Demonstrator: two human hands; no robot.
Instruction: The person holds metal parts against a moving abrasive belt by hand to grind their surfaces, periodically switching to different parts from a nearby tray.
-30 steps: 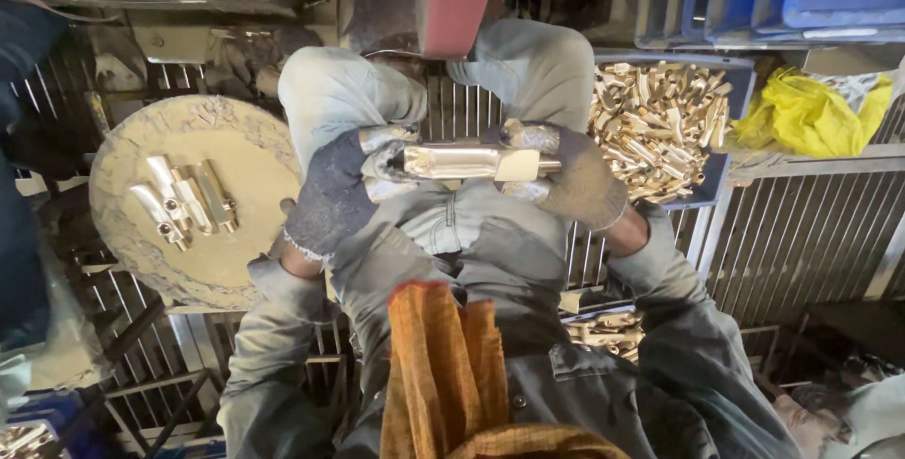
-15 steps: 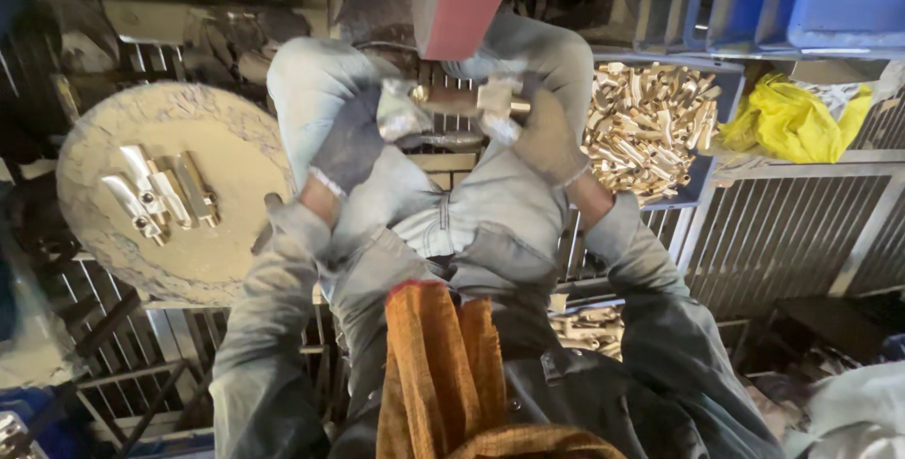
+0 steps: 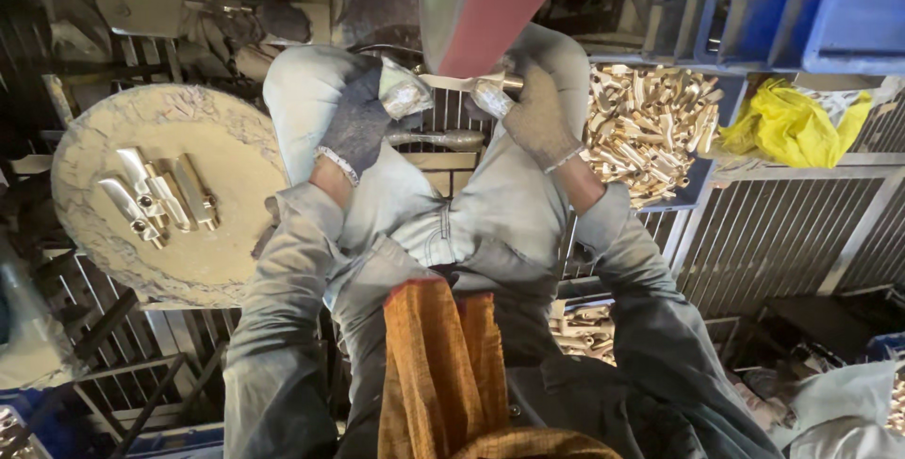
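Note:
Both my gloved hands grip one brass-coloured metal piece (image 3: pixel 451 83) by its ends and hold it up against the underside of a reddish-brown sanding belt (image 3: pixel 490 7). My left hand (image 3: pixel 363 120), in a dark grey glove, is closed on the piece's left end. The right end sits inside my right hand (image 3: pixel 533 110), which wears a lighter glove. The belt hides the middle of the piece. A second metal piece (image 3: pixel 436 139) lies between my knees.
A round dusty stool top (image 3: pixel 203 261) at left carries several finished brass pieces (image 3: pixel 156 195). A blue bin (image 3: pixel 693 190) at right is heaped with brass parts (image 3: pixel 650 120). A yellow cloth (image 3: pixel 792 124) lies beyond it. An orange cloth (image 3: pixel 443 365) hangs over my chest.
Both hands have lifted the metal piece away from my lap and up to the belt. The view has tilted with them.

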